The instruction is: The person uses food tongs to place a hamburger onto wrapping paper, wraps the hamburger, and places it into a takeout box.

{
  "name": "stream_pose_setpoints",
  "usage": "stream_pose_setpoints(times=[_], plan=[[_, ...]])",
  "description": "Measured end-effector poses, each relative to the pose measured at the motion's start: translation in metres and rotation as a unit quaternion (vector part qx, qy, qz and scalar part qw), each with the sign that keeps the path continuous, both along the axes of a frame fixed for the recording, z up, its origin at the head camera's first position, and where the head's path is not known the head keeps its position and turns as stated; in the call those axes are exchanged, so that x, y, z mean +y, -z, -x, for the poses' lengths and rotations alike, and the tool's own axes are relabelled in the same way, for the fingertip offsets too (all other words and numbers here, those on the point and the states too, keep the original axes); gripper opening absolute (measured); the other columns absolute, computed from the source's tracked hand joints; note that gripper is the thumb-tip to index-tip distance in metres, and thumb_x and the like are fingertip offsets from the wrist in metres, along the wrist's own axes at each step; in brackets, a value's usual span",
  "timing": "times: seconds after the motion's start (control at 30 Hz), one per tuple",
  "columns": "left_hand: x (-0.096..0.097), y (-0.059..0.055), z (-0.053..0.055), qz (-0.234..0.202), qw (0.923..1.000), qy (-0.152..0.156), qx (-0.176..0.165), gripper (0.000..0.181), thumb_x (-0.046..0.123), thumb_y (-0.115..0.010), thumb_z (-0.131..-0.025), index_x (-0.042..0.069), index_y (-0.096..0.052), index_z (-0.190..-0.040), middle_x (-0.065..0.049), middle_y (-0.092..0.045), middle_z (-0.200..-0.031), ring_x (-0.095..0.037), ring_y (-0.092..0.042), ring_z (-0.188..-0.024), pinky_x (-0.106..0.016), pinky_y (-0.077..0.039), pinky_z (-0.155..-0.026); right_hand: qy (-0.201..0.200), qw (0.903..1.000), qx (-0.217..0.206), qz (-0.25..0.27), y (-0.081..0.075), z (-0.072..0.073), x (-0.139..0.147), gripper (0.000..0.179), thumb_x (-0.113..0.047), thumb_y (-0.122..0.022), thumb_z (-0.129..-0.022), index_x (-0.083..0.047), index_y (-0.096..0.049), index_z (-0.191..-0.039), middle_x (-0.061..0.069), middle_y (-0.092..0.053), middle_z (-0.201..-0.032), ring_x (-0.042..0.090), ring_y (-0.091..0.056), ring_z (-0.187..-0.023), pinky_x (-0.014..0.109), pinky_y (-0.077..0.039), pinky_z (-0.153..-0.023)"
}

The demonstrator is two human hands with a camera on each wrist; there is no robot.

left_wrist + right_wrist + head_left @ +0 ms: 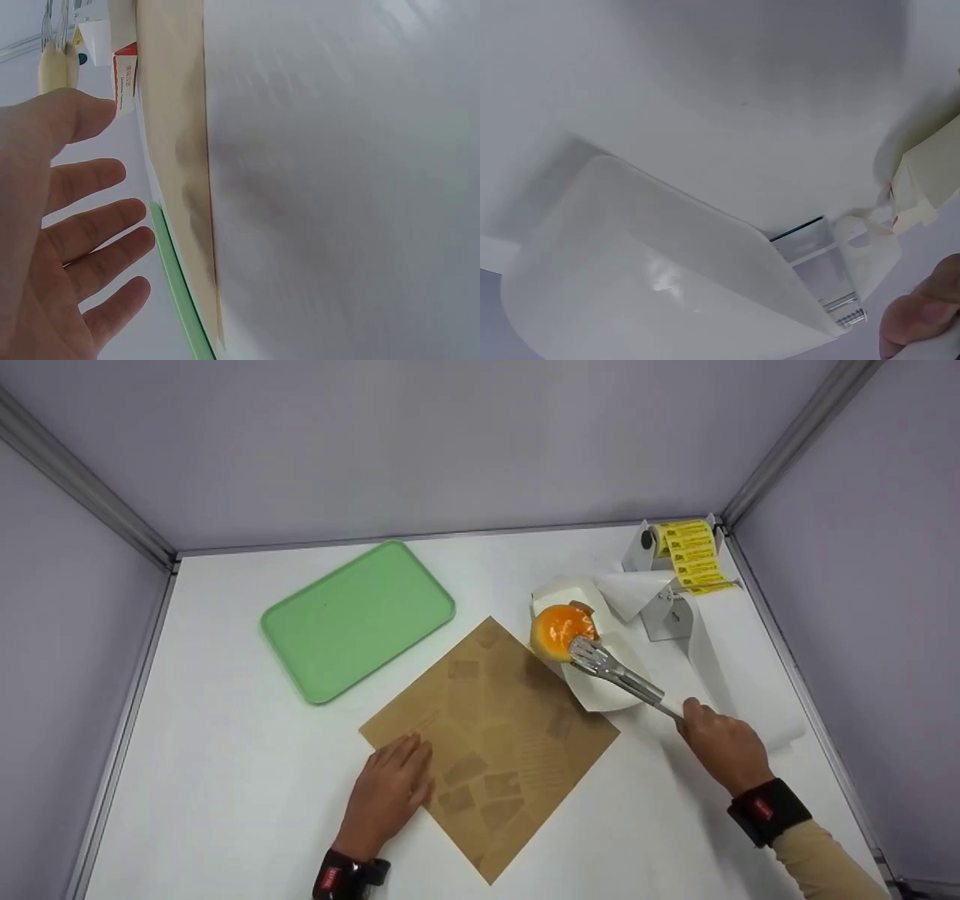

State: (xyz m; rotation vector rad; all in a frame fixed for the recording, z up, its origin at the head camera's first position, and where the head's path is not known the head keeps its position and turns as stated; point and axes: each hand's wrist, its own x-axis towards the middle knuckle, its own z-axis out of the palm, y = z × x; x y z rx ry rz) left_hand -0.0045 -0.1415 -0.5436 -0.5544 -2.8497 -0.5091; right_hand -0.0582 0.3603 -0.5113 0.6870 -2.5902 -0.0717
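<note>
The right hand [724, 742] grasps a pair of tongs [626, 679] by the pale handle, fingers curled round it, and the metal tips hold a round bun [555, 634] with a glossy orange top. The bun is over the far left part of a white paper box [600, 686], and in the left wrist view it hangs from the tongs, raised above the table [225, 780]. A small brown patch shows just behind the bun, though what it belongs to I cannot tell. The left hand [390, 784] is released, its fingers loosely extended over the near left edge of a square of brown paper [510, 720]; the left wrist view shows those fingers spread and grasping nothing. The paper lies flat, turned with one corner toward the person, and the box sits at its far right edge. A green tray [360, 622] lies beyond the paper to the left. At the far right are a roll of yellow labels [690, 551] and, nearer, a large white roll [750, 660] beside a metal bracket [667, 619]
</note>
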Motion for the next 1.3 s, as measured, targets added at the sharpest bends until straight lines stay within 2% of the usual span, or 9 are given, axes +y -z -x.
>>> stream_pose_setpoints(times=[0.1, 0.27, 0.4, 0.57, 0.73, 0.93, 1.03, 1.17, 1.3], plan=[[0.001, 0.000, 0.001, 0.000, 1.0000, 0.002, -0.008, 0.049, 0.031, -0.075, -0.090, 0.010, -0.066, -0.133, -0.010, -0.064, -0.139, -0.028, -0.059, -0.132, -0.047, -0.049, -0.107, 0.010, 0.9999, -0.002, 0.005, 0.001, -0.006, 0.008, 0.038, -0.024, -0.034, -0.107, 0.004, -0.049, -0.087, 0.017, -0.057, -0.056, 0.020, -0.049, -0.036, 0.033, -0.039, -0.029], [0.002, 0.000, 0.001, 0.001, 0.9999, 0.003, -0.016, 0.049, 0.031, -0.075, -0.090, 0.010, -0.065, -0.134, -0.010, -0.064, -0.140, -0.027, -0.058, -0.132, -0.047, -0.048, -0.108, 0.034, 0.9992, -0.010, 0.018, 0.001, -0.019, 0.020, 0.023, -0.006, -0.069, -0.085, 0.004, -0.048, -0.086, 0.018, -0.057, -0.057, 0.022, -0.051, -0.036, 0.032, -0.039, -0.029], [0.001, -0.001, 0.001, 0.002, 0.9998, 0.003, -0.021, 0.049, 0.031, -0.076, -0.090, 0.010, -0.066, -0.133, -0.010, -0.064, -0.140, -0.028, -0.058, -0.132, -0.047, -0.049, -0.108, 0.044, 0.9986, -0.013, 0.026, 0.003, -0.028, 0.029, 0.030, -0.001, -0.076, -0.078, 0.003, -0.047, -0.084, 0.017, -0.057, -0.056, 0.023, -0.052, -0.035, 0.031, -0.039, -0.028], [0.001, -0.001, 0.002, 0.005, 0.9995, 0.010, -0.029, 0.049, 0.031, -0.074, -0.091, 0.009, -0.065, -0.134, -0.011, -0.063, -0.141, -0.028, -0.058, -0.133, -0.047, -0.047, -0.110, 0.034, 0.9991, -0.013, 0.021, 0.008, -0.037, 0.036, 0.022, -0.014, -0.056, -0.096, 0.003, -0.047, -0.086, 0.016, -0.056, -0.056, 0.024, -0.053, -0.035, 0.031, -0.039, -0.028], [0.001, 0.000, 0.003, -0.003, 0.9998, 0.015, -0.016, 0.048, 0.030, -0.074, -0.091, 0.009, -0.066, -0.133, -0.011, -0.064, -0.139, -0.028, -0.059, -0.132, -0.047, -0.048, -0.110, 0.032, 0.9992, -0.019, 0.014, 0.010, -0.043, 0.041, 0.045, -0.030, -0.026, -0.108, 0.003, -0.047, -0.087, 0.015, -0.055, -0.055, 0.022, -0.051, -0.035, 0.030, -0.038, -0.028], [0.000, 0.001, 0.004, -0.013, 0.9998, 0.016, -0.003, 0.048, 0.028, -0.076, -0.089, 0.008, -0.067, -0.131, -0.012, -0.064, -0.139, -0.029, -0.059, -0.131, -0.048, -0.048, -0.109, 0.046, 0.9981, -0.033, 0.025, 0.010, -0.048, 0.041, 0.021, -0.013, -0.060, -0.093, 0.004, -0.048, -0.088, 0.017, -0.058, -0.057, 0.024, -0.053, -0.036, 0.032, -0.039, -0.029], [0.000, 0.001, 0.004, -0.014, 0.9997, 0.017, -0.005, 0.048, 0.028, -0.076, -0.089, 0.008, -0.067, -0.131, -0.012, -0.064, -0.139, -0.029, -0.059, -0.131, -0.048, -0.048, -0.109, 0.048, 0.9977, -0.036, 0.031, 0.009, -0.050, 0.037, 0.026, -0.006, -0.071, -0.082, 0.004, -0.049, -0.088, 0.018, -0.059, -0.058, 0.025, -0.054, -0.037, 0.033, -0.040, -0.029], [0.000, 0.001, 0.005, -0.011, 0.9997, 0.016, -0.014, 0.047, 0.028, -0.075, -0.090, 0.009, -0.066, -0.132, -0.012, -0.064, -0.139, -0.029, -0.059, -0.132, -0.049, -0.047, -0.109, 0.040, 0.9981, -0.031, 0.035, 0.009, -0.049, 0.029, 0.020, -0.014, -0.059, -0.093, 0.003, -0.050, -0.088, 0.017, -0.060, -0.059, 0.024, -0.056, -0.038, 0.031, -0.040, -0.030], [0.001, 0.001, 0.005, -0.008, 0.9997, 0.015, -0.019, 0.046, 0.028, -0.074, -0.091, 0.008, -0.067, -0.132, -0.012, -0.064, -0.140, -0.029, -0.059, -0.132, -0.048, -0.047, -0.110, 0.026, 0.9991, -0.020, 0.028, 0.013, -0.048, 0.017, 0.042, -0.028, -0.031, -0.108, 0.003, -0.050, -0.087, 0.015, -0.059, -0.058, 0.021, -0.053, -0.038, 0.030, -0.040, -0.030]])
